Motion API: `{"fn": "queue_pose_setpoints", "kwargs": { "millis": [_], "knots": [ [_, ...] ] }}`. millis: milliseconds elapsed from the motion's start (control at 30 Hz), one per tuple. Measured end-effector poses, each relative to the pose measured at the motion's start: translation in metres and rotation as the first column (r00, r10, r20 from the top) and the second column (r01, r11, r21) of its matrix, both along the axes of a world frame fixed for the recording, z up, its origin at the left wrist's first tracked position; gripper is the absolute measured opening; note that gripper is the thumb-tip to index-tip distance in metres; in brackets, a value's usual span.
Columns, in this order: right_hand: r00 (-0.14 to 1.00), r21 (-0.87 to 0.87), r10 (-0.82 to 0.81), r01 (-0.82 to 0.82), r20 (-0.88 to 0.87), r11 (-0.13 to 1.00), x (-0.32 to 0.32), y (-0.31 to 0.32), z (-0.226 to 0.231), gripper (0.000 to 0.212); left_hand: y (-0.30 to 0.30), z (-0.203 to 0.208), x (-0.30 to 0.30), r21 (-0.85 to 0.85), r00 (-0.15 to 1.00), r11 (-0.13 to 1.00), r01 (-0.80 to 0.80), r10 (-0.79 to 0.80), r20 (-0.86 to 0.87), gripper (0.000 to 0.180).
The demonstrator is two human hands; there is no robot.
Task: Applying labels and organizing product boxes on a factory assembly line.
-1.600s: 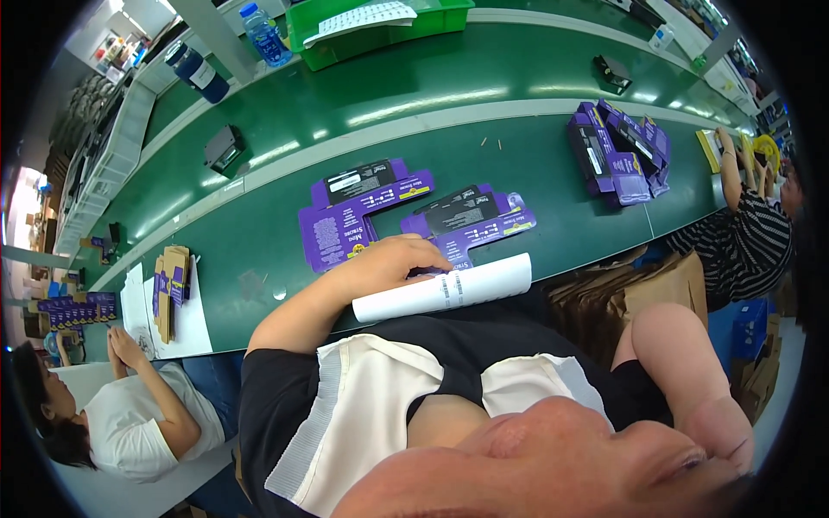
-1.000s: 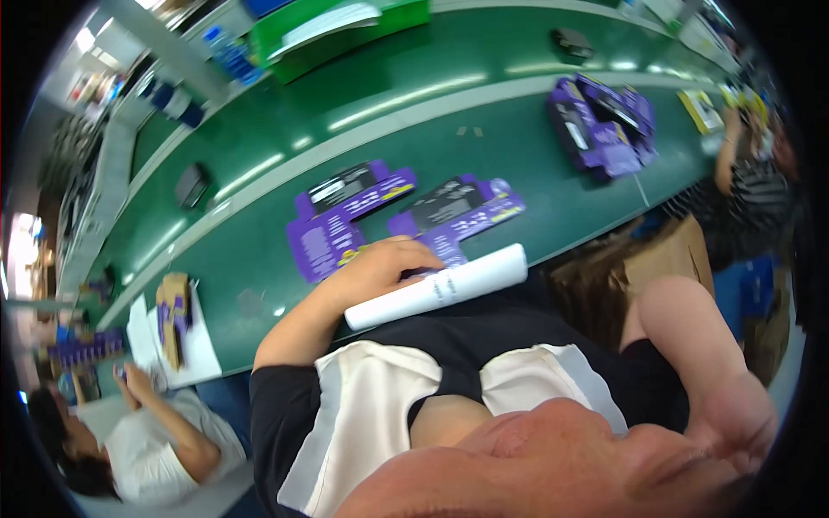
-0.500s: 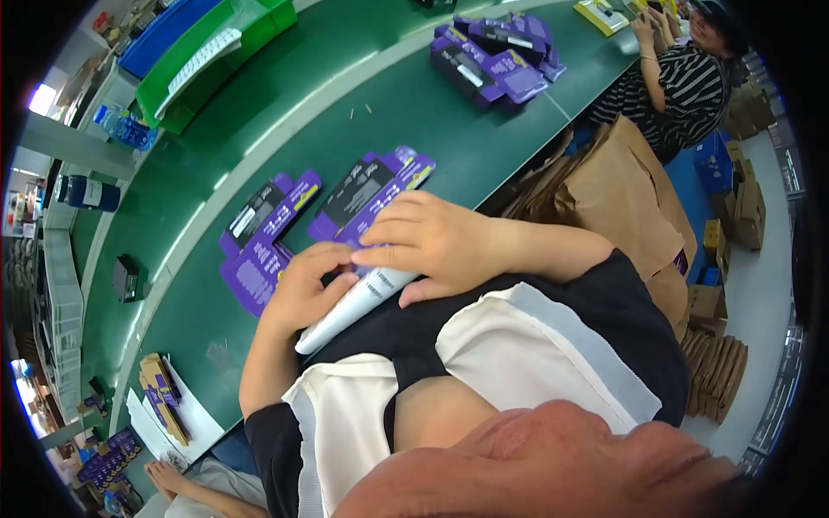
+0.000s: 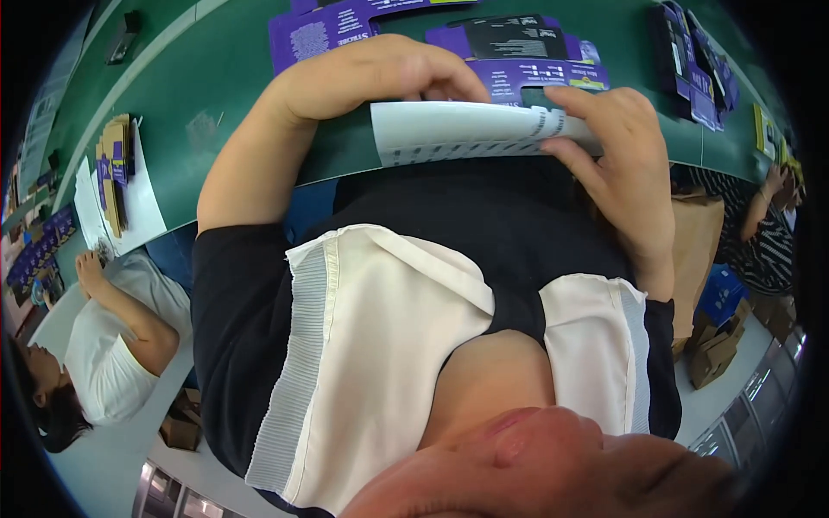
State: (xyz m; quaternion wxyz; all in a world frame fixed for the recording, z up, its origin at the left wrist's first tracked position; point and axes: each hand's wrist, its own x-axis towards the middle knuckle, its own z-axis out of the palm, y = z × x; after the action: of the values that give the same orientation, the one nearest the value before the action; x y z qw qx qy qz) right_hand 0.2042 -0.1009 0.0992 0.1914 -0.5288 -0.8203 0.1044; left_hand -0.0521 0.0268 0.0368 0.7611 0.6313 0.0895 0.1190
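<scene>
A white sheet of barcode labels (image 4: 458, 134) curves in front of me at the table's near edge. My right hand (image 4: 617, 138) pinches its right end between thumb and fingers. My left hand (image 4: 380, 78) is bent over the sheet's far edge, its fingers curled together; their tips are hidden behind the sheet, so what they hold does not show. Just beyond the hands lies a flat purple and black box (image 4: 518, 43), partly covered by them. A second flat purple box (image 4: 324, 39) lies to its left, beside my left wrist.
More purple boxes (image 4: 691, 69) lie on the green table at the right. At the left, folded cardboard pieces (image 4: 112, 173) rest on white paper (image 4: 148, 194). A person in white (image 4: 121, 345) sits at the left; another in stripes (image 4: 751, 216) works at the right. A brown paper bag (image 4: 695, 250) stands by me.
The view has swung round, so the boxes now sit straight ahead. The label sheet was rolled in both hands; now it is opened out more, its right end in my right hand.
</scene>
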Motion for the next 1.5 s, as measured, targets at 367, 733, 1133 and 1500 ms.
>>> {"fn": "queue_pose_setpoints", "kwargs": {
  "millis": [367,733,1133,1500],
  "knots": [
    [0.986,-0.059,0.069,-0.078,-0.151,0.995,-0.014,0.013,-0.004,0.032,0.003,0.025,-0.015,0.373,0.957,0.911,0.175,-0.069,-0.281,0.037],
    [0.994,-0.109,0.098,-0.104,-0.054,0.989,-0.010,0.012,0.007,0.023,0.001,0.008,-0.010,0.278,0.973,0.939,0.204,-0.162,-0.166,0.033],
    [0.616,0.014,0.265,-0.381,-0.742,0.924,0.038,0.019,0.003,0.020,0.007,0.009,-0.010,0.070,0.961,0.967,0.245,-0.233,-0.148,0.029],
    [0.426,-0.406,-0.417,0.120,-0.803,0.906,0.021,0.080,-0.082,0.021,-0.020,-0.024,0.035,0.993,0.907,0.012,-0.122,0.407,0.106,0.046]
  ]
}}
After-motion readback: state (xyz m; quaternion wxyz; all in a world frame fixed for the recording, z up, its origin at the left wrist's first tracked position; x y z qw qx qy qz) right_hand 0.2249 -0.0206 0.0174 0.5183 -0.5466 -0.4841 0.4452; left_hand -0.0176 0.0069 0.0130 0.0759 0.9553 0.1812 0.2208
